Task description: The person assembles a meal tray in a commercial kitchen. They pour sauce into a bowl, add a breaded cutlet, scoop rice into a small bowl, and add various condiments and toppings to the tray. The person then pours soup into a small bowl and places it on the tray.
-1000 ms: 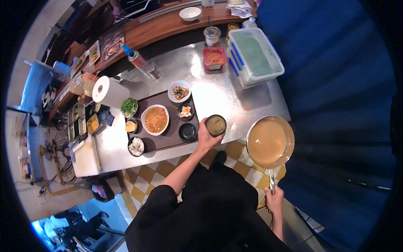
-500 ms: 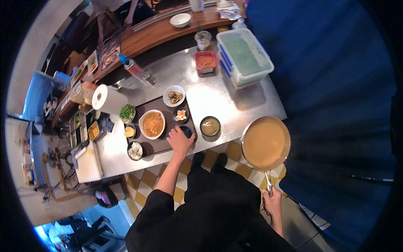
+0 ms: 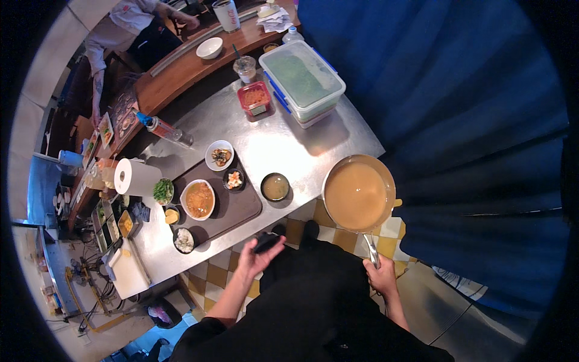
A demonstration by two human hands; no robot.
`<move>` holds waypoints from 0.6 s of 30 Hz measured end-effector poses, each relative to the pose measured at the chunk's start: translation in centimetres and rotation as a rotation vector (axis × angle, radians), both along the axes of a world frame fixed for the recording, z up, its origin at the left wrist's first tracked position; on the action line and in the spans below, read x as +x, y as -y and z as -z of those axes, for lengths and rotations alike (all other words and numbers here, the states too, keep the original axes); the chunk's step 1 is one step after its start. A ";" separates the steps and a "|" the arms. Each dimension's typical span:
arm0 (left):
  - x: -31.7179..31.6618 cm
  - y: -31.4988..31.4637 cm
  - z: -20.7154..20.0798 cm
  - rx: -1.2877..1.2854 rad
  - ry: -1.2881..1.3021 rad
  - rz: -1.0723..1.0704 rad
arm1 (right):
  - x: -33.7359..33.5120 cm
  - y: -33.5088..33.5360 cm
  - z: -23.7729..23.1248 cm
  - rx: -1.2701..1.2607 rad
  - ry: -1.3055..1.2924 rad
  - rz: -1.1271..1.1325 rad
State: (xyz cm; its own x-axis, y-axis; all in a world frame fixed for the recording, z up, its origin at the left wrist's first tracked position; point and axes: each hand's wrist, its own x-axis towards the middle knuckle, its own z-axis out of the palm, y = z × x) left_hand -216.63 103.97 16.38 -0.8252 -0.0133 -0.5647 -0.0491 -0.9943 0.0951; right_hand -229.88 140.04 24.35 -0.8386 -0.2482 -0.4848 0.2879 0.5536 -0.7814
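My left hand (image 3: 254, 258) is shut on a small black dish (image 3: 266, 242), held over the checkered floor just off the counter's near edge. My right hand (image 3: 382, 277) grips the metal handle of a wide pan (image 3: 358, 194) full of orange-brown broth, held beyond the counter's right corner. On the steel counter (image 3: 283, 142) lies a dark brown tray (image 3: 238, 208) with a bowl of orange stew (image 3: 199, 199) and a small side dish (image 3: 233, 179). A dark bowl of broth (image 3: 275, 186) stands right of the tray.
Around the tray are a white bowl (image 3: 219, 155), a greens dish (image 3: 163, 190) and a paper towel roll (image 3: 136, 177). Stacked clear lidded boxes (image 3: 301, 81), a red tub (image 3: 254, 98) and a squeeze bottle (image 3: 161, 128) stand farther back. Another person (image 3: 123, 21) stands behind the wooden bar. A blue curtain (image 3: 458, 120) hangs on the right.
My left hand left the broth bowl on the counter, reached to the tray, and has lifted the small black dish off it toward my body. The pan stays held at the right.
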 end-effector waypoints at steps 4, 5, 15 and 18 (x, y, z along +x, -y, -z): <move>0.0 -2.7 1.2 0.109 0.031 -0.028 | 0.4 -0.6 1.2 0.007 -0.013 0.010; -0.7 -2.6 1.7 0.085 0.023 -0.049 | 0.4 -0.8 1.7 0.002 -0.013 0.014; -11.2 4.2 0.7 -1.878 0.099 -0.153 | -0.5 1.0 -1.4 -0.057 0.057 0.013; -12.8 4.4 3.3 -2.208 0.106 -0.067 | -0.5 1.0 -1.0 -0.084 0.096 0.034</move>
State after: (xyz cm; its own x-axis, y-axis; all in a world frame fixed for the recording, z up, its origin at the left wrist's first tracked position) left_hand -229.38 99.58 13.05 -0.7726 -0.5261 0.3554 -0.1090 0.6614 0.7421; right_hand -230.42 139.01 25.39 -0.7979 -0.2638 -0.5420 0.3812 0.4757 -0.7927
